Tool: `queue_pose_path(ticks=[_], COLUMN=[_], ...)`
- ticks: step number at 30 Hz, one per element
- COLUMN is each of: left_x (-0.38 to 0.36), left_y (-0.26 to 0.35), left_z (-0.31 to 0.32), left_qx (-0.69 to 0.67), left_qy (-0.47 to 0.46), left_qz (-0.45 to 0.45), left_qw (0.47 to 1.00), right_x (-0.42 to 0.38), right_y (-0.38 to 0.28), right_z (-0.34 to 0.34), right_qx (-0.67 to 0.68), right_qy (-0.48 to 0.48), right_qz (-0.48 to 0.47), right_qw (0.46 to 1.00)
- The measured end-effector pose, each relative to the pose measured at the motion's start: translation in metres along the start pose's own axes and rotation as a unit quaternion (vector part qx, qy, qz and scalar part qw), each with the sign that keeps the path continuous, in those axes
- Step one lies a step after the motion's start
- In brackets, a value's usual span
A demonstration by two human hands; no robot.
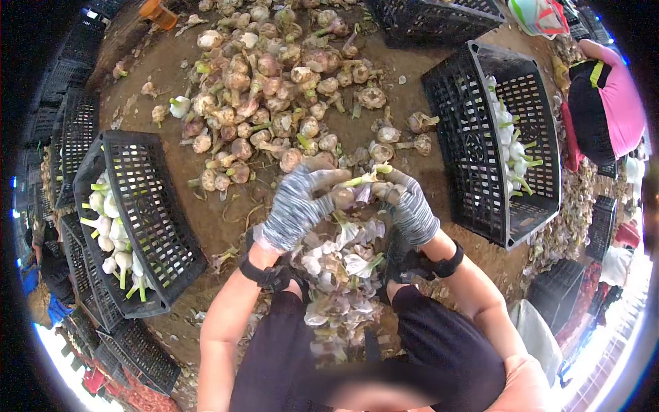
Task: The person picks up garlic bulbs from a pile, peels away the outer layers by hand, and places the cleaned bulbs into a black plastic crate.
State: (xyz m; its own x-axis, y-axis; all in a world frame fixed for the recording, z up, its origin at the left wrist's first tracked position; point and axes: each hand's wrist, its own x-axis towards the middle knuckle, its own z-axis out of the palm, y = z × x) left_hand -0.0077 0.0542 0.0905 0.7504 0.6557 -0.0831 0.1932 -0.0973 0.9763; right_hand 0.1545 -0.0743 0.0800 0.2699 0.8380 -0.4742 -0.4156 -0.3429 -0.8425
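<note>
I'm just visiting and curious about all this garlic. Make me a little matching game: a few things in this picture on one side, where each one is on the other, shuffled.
Things:
1. garlic bulb being peeled
2. pile of unpeeled garlic
3. heap of loose skins
4. person in a pink top

Places:
A. far right edge, beyond the right crate
B. between the left hand and right hand
C. on the ground between the person's knees
D. on the dirt ahead of the hands, at top centre

Pairs: 1-B, 2-D, 3-C, 4-A
</note>
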Motion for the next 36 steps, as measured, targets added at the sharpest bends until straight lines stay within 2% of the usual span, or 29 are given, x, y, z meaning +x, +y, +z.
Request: queue_pose_path(ticks=[1, 2, 4, 5, 6, 8, 9, 10, 12, 13, 14, 15, 17, 18, 19, 21, 22, 23, 24, 25, 26, 27, 28, 30, 31, 32, 34, 36], left_x=[0.001, 0.002, 0.004, 0.004, 0.004, 0.002, 0.002, 0.002, -0.001, -0.003, -0.004, -0.004, -0.007, -0.009, -0.013, -0.01, -0.008, -0.007, -0.007, -0.007, -0.008, -0.01, -0.01, -0.009, -0.008, -0.008, -0.007, -0.009], left_y=[0.003, 0.004, -0.001, -0.005, -0.006, -0.006, -0.007, -0.009, -0.02, -0.022, -0.024, -0.027, -0.039, -0.042, -0.043, -0.032, -0.027, -0.026, -0.031, -0.038, -0.043, -0.047, -0.045, -0.038, -0.033, -0.029, -0.025, -0.019], left_z=[0.001, 0.002, 0.007, 0.009, 0.011, 0.01, 0.008, 0.006, 0.006, 0.006, 0.006, 0.006, 0.01, 0.011, 0.009, 0.003, 0.001, 0.003, 0.001, -0.002, -0.004, -0.002, 0.0, 0.003, 0.004, 0.005, 0.006, 0.004], left_qx=[0.092, 0.182, 0.198, 0.186, 0.176, 0.203, 0.131, 0.058, 0.032, -0.114, -0.256, -0.29, -0.325, -0.365, -0.363, -0.392, -0.42, -0.454, -0.455, -0.354, -0.249, -0.249, -0.226, -0.205, -0.183, -0.161, -0.122, -0.044], left_qy=[-0.037, -0.072, -0.065, -0.045, -0.024, -0.019, -0.029, -0.039, -0.051, -0.038, -0.024, -0.019, -0.024, -0.027, -0.017, -0.005, 0.006, 0.011, 0.012, 0.013, 0.013, 0.013, 0.021, 0.028, 0.007, -0.016, -0.04, -0.098], left_qz=[0.017, 0.035, 0.043, 0.044, 0.043, 0.062, 0.022, -0.017, -0.014, -0.103, -0.19, -0.195, -0.194, -0.191, -0.212, -0.21, -0.205, -0.18, -0.179, -0.199, -0.218, -0.22, -0.202, -0.183, -0.15, -0.118, -0.115, -0.132], left_qw=[0.995, 0.98, 0.977, 0.98, 0.983, 0.977, 0.991, 0.997, 0.998, 0.987, 0.947, 0.937, 0.925, 0.911, 0.907, 0.895, 0.884, 0.873, 0.873, 0.914, 0.944, 0.943, 0.953, 0.961, 0.972, 0.98, 0.985, 0.985], right_x=[-0.001, -0.001, -0.001, -0.005, -0.004, 0.004, 0.016, 0.015, 0.012, 0.023, 0.021, 0.012, -0.011, -0.017, -0.022, -0.04, -0.028, -0.017, -0.006, 0.0, -0.003, -0.005, -0.011, 0.001, 0.005, 0.008, 0.019, 0.023], right_y=[0.002, 0.006, 0.009, -0.002, -0.001, 0.006, 0.02, 0.015, 0.003, 0.037, 0.052, 0.066, 0.013, 0.014, 0.015, -0.012, -0.006, 0.0, 0.006, 0.011, 0.013, 0.014, -0.021, -0.012, -0.012, -0.011, -0.014, -0.016], right_z=[0.001, 0.003, 0.006, 0.008, 0.007, 0.002, -0.013, -0.012, -0.008, -0.034, -0.039, -0.039, -0.014, -0.028, -0.042, -0.05, -0.059, -0.068, -0.076, -0.072, -0.071, -0.068, -0.023, -0.018, -0.013, -0.007, 0.002, -0.004], right_qx=[0.001, -0.092, -0.275, -0.341, -0.342, -0.148, 0.066, 0.066, 0.258, 0.264, 0.265, 0.045, -0.201, -0.042, 0.12, -0.001, 0.153, 0.33, 0.444, 0.055, -0.206, -0.45, -0.685, -0.481, -0.482, -0.399, -0.361, -0.361], right_qy=[0.0, 0.025, 0.075, 0.075, 0.075, 0.101, 0.056, 0.055, -0.033, -0.112, -0.114, -0.146, -0.192, -0.201, -0.22, -0.04, -0.16, -0.297, -0.418, -0.328, -0.221, -0.138, -0.057, 0.005, 0.005, 0.003, 0.0, -0.126], right_qz=[0.001, -0.039, -0.117, -0.095, -0.095, -0.138, -0.049, -0.049, 0.094, 0.128, 0.126, 0.049, 0.023, -0.002, -0.023, -0.044, -0.08, -0.067, -0.019, -0.07, -0.072, -0.027, 0.043, -0.008, -0.005, -0.109, -0.31, -0.18], right_qw=[1.0, 0.995, 0.951, 0.932, 0.932, 0.974, 0.995, 0.995, 0.961, 0.95, 0.949, 0.987, 0.96, 0.979, 0.968, 0.998, 0.972, 0.893, 0.792, 0.941, 0.95, 0.882, 0.725, 0.877, 0.876, 0.91, 0.88, 0.906])
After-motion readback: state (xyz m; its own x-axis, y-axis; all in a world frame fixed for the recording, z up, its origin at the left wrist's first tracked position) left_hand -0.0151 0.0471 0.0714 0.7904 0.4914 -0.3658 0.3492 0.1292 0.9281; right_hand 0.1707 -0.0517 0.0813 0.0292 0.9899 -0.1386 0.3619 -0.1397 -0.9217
